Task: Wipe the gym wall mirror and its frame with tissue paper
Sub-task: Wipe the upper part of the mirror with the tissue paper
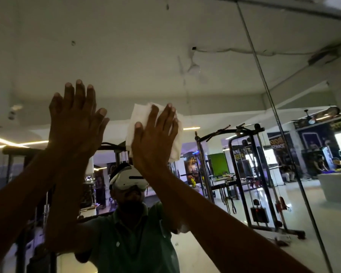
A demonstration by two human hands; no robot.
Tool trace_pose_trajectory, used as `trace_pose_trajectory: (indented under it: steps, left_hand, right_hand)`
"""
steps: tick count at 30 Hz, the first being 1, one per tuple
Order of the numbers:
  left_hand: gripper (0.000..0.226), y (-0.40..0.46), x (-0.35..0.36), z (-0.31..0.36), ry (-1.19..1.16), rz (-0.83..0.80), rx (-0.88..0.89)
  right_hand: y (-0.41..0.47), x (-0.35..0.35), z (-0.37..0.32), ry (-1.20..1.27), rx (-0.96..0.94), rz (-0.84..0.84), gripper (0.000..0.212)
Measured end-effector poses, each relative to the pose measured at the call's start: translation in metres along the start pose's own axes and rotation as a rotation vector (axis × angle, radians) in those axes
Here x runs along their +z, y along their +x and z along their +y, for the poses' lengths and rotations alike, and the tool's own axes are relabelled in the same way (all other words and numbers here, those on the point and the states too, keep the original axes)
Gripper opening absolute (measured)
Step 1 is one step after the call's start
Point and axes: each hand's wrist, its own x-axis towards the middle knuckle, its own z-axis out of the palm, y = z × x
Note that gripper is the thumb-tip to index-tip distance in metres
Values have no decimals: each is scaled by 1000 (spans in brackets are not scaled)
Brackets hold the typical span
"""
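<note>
The wall mirror (126, 46) fills the view and reflects the gym ceiling and the room. My right hand (154, 138) is raised, its straight fingers pressing a white, crumpled tissue paper (135, 119) flat against the glass at about head height. To its left, my left hand (75, 123) lies flat on the glass with fingers straight and spread, holding nothing; its reflection meets it fingertip to fingertip. A strip of the mirror's top frame (303, 8) shows at the upper right.
A thin vertical seam (264, 81) between mirror panels runs down the right side. In the reflection I see myself with a white headset (129, 178), a cable machine (250, 174) and other gym equipment behind me.
</note>
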Motion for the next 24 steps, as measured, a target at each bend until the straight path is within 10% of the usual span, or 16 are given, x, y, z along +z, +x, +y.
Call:
trace_pose_trajectory:
  steps: [8,14,22,24]
  left_hand:
    - [70,4,9,-3,-115,29,-6]
    - [67,-4,-7,-8,-25,54,55]
    - [66,-8,-29,-18,48,-59,92]
    - [162,-5,-25,-29,32,-72,160]
  right_hand:
    - [33,-33,69,-317,-530,-177,70]
    - [63,-27,58,-279,64,47,70]
    - [-17,-11,29,-257,-604,-164,68]
    - [14,-28,65,-311,-483,-108,65]
